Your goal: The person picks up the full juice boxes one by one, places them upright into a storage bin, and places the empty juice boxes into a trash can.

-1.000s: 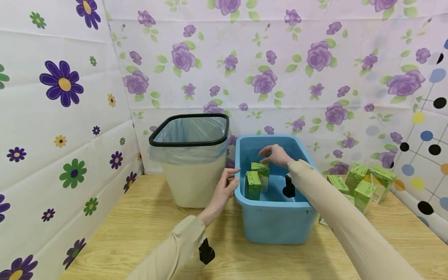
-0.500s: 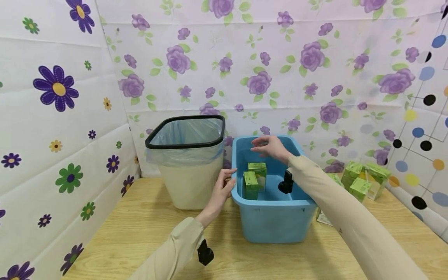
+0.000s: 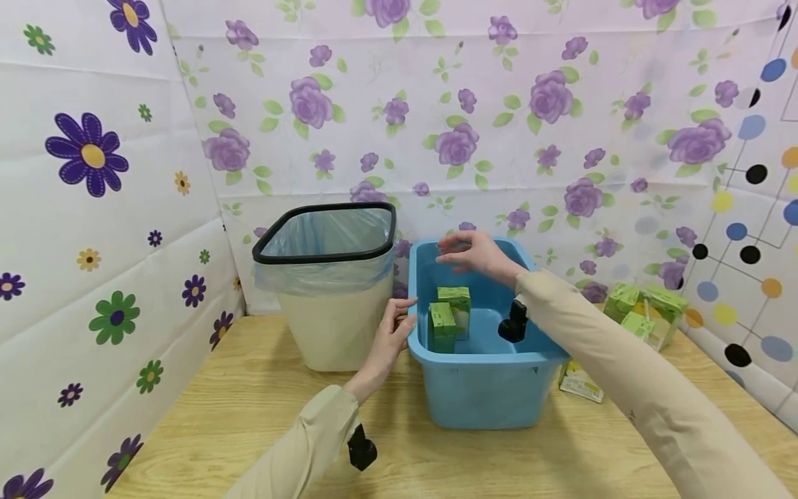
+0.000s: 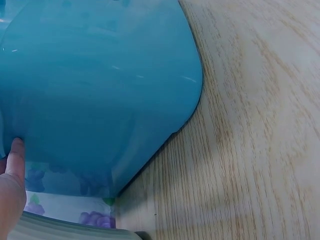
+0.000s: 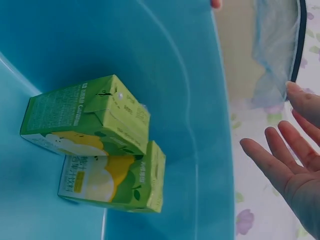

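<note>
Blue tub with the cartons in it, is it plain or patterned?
Plain light blue; the tub shows best in the head view.

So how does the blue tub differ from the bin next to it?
The tub is blue, rim included; the bin is cream with a black rim. The bin looks taller than the tub. A see-through liner bag lines the bin, while the tub shows no liner and holds two green cartons. Both stand open-topped on the wooden table.
</note>
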`<state>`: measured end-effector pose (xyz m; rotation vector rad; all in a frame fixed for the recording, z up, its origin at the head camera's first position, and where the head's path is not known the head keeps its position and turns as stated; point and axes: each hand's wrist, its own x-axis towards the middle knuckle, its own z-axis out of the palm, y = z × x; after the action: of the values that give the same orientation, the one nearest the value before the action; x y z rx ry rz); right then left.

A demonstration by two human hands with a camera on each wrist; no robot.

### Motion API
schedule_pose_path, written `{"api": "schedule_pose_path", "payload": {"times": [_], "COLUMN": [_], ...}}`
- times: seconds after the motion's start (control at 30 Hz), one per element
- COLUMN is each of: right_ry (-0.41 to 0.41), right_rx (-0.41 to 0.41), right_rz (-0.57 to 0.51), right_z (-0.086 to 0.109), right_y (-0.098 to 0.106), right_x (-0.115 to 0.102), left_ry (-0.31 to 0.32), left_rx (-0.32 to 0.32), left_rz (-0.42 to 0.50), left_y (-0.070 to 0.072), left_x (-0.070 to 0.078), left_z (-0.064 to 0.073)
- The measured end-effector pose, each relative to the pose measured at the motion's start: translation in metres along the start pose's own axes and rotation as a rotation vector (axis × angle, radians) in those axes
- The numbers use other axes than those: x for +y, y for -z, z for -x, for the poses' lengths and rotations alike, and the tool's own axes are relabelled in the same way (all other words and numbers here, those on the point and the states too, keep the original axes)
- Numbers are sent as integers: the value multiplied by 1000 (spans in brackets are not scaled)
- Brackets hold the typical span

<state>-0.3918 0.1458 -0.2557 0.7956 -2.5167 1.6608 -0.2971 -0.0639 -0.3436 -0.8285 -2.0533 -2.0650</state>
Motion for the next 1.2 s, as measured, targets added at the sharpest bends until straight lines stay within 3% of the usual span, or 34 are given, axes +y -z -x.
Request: {"api": "schedule_pose_path", "payload": {"times": [0.67, 1.2], "right_ry": [56, 46], "right_rx": [12, 57], "right_rz": [-42, -37], "right_z": [25, 51], "right_y": [37, 80], "right_x": [-22, -19], "left_ry": [0, -9], "left_rx": [1, 2], "left_rz": [7, 4], "left_y": [0, 0], "left_x": [-1, -1], "left_z": [1, 0]}}
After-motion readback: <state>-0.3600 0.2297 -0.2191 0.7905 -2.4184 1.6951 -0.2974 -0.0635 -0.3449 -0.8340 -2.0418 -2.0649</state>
